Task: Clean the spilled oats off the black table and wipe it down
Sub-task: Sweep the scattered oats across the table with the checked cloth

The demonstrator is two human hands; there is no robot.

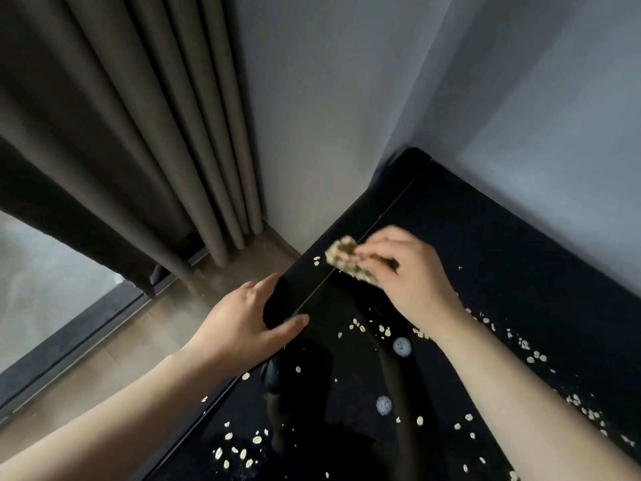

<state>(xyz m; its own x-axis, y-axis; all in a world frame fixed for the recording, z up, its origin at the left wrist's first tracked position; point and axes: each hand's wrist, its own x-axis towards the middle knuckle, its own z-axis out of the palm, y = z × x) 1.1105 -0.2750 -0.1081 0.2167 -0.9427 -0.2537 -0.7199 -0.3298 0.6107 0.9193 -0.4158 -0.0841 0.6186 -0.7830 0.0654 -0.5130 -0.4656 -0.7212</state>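
Note:
The glossy black table fills the right and bottom of the head view, with pale oat flakes scattered over it. My right hand is blurred and lies on the table near its far left corner. Its bent fingers press against a heaped clump of oats at the fingertips. My left hand rests cupped at the table's left edge, thumb on the top and fingers over the rim, holding nothing. More oats lie along the right side beyond my right forearm.
A grey wall meets the table's far corner and right side. Brown curtains hang at the left over a window track. Wooden floor runs below the table's left edge. Two round light reflections show in the tabletop.

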